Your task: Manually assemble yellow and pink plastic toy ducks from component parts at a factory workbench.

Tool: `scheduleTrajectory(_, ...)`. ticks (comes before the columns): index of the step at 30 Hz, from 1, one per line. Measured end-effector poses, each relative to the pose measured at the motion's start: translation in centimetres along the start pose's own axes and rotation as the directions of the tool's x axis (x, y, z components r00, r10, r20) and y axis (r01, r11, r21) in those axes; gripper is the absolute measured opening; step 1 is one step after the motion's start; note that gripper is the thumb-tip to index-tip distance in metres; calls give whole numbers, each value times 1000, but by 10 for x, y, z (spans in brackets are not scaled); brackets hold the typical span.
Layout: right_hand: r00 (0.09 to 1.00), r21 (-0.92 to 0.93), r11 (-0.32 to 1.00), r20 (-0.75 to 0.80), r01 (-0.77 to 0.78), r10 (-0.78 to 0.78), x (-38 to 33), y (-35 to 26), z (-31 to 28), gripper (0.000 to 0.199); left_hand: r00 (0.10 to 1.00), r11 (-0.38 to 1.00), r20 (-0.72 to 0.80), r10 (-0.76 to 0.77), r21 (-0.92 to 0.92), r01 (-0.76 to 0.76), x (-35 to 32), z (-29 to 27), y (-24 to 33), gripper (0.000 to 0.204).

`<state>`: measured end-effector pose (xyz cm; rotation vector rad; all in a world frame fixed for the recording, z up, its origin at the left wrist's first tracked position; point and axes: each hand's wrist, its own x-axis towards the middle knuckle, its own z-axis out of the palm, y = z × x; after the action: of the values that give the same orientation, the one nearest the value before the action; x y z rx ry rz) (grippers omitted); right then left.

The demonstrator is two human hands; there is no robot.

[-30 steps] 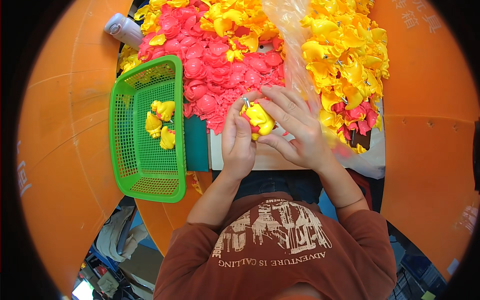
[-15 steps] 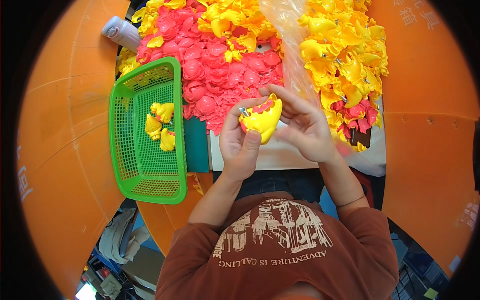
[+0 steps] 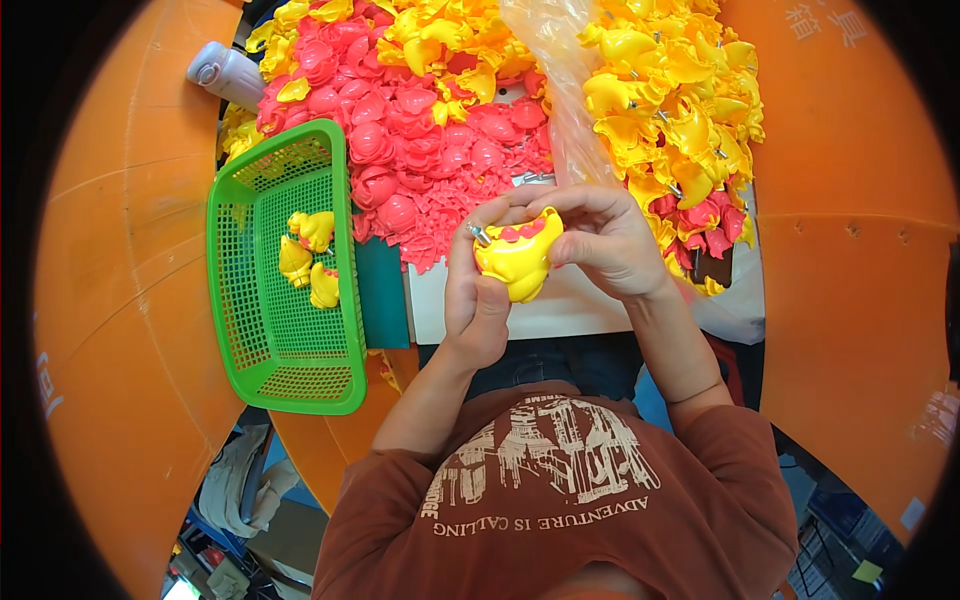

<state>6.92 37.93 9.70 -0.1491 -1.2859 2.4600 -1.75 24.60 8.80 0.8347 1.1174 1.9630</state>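
Observation:
Between my two hands is a yellow plastic toy figure (image 3: 517,258) with a wavy red edge along its upper side and a metal pin (image 3: 479,234) sticking out at its left. My left hand (image 3: 478,300) is closed round its left side, the thumb lying along the lower left. From the right, my right hand (image 3: 608,243) grips the figure's narrow tip between thumb and fingers. Some fingertips are hidden behind the toy. Left of my hands stands a green plastic basket (image 3: 357,330) with several similar yellow figures (image 3: 312,230) in it.
Beyond my hands lies a heap of red plastic shells (image 3: 400,140). Yellow shell parts (image 3: 690,100) with metal pins are piled at the right. Clear plastic film (image 3: 570,90) runs between the piles. A pale bottle (image 3: 226,74) stands far left, near orange panels (image 3: 130,220) flanking the table.
The toy has turned in my hands, showing more of its rounded yellow side. My right thumb and fingers have closed on its tip. The whole view has shifted slightly.

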Motion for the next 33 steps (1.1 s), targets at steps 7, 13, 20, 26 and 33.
scheduleTrajectory(7,949,-335,919,-158,208,-273,-13,3,22,40,999,998,0,50,29,-50,-2,-2,-2,71)
scheduleTrajectory(13,936,-215,964,-276,159,-216,-13,-2,30,27,982,954,45,182,234,-187,-2,-4,-10,64)
scheduleTrajectory(20,933,-382,908,-233,170,-273,-16,-7,35,19,884,629,207,419,636,-447,-1,-1,-7,63)
scheduleTrajectory(26,921,-253,961,-337,111,-195,-11,-3,42,21,954,863,-11,301,428,-267,-6,5,-8,70)
scheduleTrajectory(33,842,-598,775,-297,204,-451,-18,15,32,25,972,903,-48,231,383,-196,-6,6,-18,72)
